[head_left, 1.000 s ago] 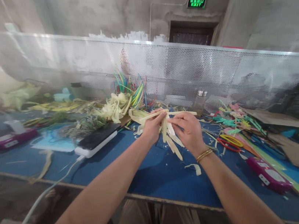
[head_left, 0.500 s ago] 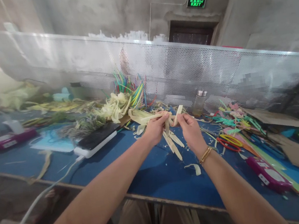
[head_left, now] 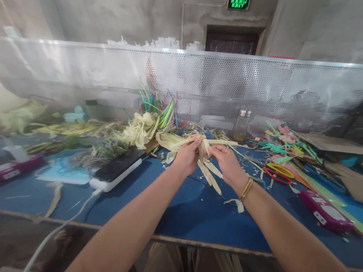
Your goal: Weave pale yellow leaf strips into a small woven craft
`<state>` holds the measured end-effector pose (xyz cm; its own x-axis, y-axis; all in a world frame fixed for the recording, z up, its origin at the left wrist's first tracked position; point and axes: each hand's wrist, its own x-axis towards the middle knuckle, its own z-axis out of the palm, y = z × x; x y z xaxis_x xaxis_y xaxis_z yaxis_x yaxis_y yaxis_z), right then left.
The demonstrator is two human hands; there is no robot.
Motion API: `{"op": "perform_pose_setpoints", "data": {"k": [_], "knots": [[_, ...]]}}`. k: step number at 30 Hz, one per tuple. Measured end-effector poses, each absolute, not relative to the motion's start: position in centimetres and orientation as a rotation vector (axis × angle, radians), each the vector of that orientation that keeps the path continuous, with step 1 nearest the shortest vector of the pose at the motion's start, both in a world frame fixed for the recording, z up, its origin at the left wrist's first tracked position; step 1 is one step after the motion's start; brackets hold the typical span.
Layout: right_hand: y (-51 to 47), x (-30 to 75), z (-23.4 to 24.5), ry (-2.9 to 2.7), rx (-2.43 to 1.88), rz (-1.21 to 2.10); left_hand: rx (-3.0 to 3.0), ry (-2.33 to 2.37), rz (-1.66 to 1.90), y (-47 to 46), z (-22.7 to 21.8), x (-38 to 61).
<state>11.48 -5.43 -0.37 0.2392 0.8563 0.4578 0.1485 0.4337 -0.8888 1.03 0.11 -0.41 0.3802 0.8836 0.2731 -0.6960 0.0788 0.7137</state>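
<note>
A bundle of pale yellow leaf strips [head_left: 207, 168] is held up over the blue table [head_left: 185, 207] between both hands. My left hand [head_left: 186, 157] pinches the strips from the left, its fingers closed near the top of the bundle. My right hand [head_left: 227, 162], with a gold bracelet at the wrist, is closed on the strips from the right. One strip sticks out to the right, and loose ends hang down toward the table.
A phone on a white power bank [head_left: 116, 170] with a cable lies left of my hands. Heaps of pale strips [head_left: 140, 130] and coloured strips [head_left: 160, 107] lie behind. A perforated metal screen [head_left: 229, 89] runs along the back. Purple devices [head_left: 325, 212] [head_left: 12, 168] and rubber rings [head_left: 277, 172] lie about.
My right hand has shifted from a grip lower on the strips up to the top of the bundle. The strip it bent upward half a second ago now points right.
</note>
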Motion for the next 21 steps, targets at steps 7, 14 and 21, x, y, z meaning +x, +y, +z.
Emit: {"op": "perform_pose_setpoints", "data": {"k": [7,14,21], "knots": [[-5.39,11.54,-0.34,-1.266,-1.02,0.648,0.957,0.274,1.199,0.07,-0.39,0.9],[-5.07,11.94,-0.48,-1.298,-1.009,0.572,0.979,0.245,1.206,0.17,-0.48,0.77],[-5.2,12.19,-0.53,-1.389,-1.079,0.464,0.952,0.221,1.174,0.57,-0.82,0.9]]}}
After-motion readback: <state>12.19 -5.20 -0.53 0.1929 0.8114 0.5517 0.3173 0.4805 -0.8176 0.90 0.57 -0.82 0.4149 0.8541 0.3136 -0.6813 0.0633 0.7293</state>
